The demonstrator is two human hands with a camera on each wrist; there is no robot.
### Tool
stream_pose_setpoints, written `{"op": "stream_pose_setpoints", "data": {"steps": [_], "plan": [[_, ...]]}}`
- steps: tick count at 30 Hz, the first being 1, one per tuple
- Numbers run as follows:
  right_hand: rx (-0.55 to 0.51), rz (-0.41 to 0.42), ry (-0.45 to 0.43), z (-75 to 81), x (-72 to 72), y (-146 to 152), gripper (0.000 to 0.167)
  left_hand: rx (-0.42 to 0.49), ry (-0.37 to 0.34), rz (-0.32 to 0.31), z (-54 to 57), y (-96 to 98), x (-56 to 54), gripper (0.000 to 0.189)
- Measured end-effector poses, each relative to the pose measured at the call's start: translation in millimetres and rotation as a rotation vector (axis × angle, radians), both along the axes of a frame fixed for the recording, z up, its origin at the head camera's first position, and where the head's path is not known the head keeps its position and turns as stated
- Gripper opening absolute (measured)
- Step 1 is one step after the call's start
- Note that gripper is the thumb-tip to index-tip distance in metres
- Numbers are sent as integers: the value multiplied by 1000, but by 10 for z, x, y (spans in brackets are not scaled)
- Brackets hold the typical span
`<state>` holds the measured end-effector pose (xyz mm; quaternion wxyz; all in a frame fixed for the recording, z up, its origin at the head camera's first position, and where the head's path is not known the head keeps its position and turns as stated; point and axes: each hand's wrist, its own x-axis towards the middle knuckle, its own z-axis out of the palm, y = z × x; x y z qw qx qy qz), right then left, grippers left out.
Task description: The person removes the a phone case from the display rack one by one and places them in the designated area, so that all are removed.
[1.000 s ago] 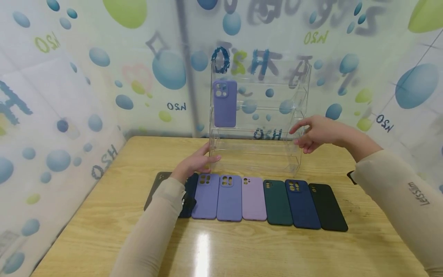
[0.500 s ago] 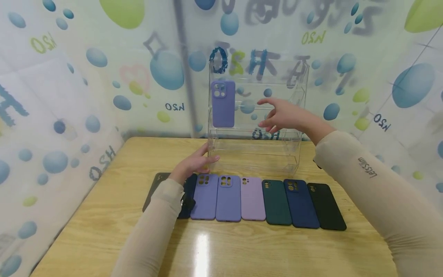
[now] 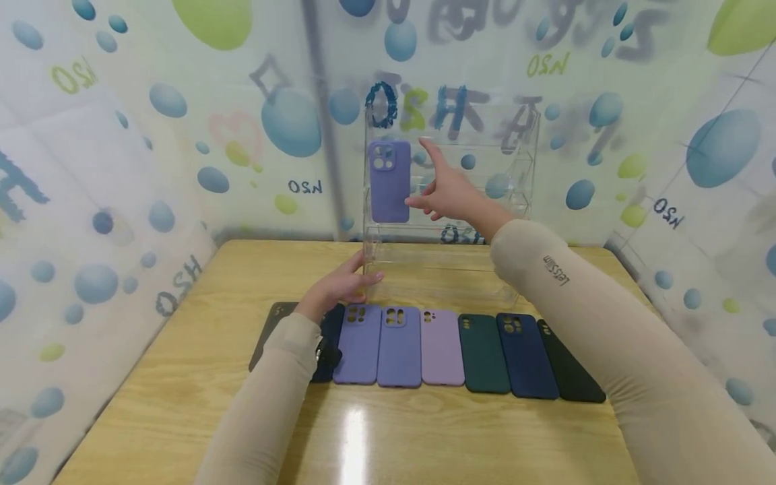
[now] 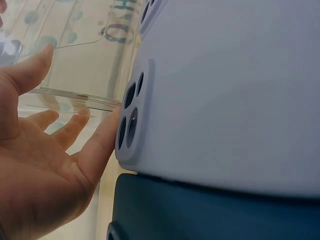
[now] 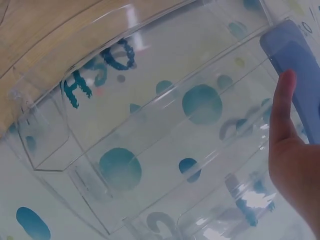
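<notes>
A violet phone case stands upright at the left of an upper tier of a clear plastic display stand. Beside that case is my right hand, index finger extended upward and thumb apart from it. The thumb tip meets the case's right edge in the head view and overlaps its lower end in the right wrist view. My left hand grips the stand's lower left side, thumb in front. In the left wrist view, its fingers show partly through the clear plastic, near another violet case.
Several phone cases lie in a row before the stand, including a lilac case, a green case and a navy case. My left forearm covers part of the row's left end, my right sleeve part of the black case.
My right hand has moved left and up from the stand's right side to the violet case, its index finger now pointing upward. The left hand and the standing case hold their places.
</notes>
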<state>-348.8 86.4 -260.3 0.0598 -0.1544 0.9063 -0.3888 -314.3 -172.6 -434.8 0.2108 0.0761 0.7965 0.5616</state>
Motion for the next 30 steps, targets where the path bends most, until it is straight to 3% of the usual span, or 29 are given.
{"op": "stream_pose_setpoints", "data": {"steps": [10,15,23,30], "plan": [[-2,-12,15,-44,-149,-212,116,-9,-1,-6,-23,-33,-1,84],[39,-13,79,-80,-185,-235,111,-8,8,-15,-30,-17,-10,84],[19,-24,158,-168,-195,-264,105,-15,-2,-7,-4,-13,12,84],[35,-40,255,-232,-190,-275,90,-10,-1,-14,12,-11,27,85]]}}
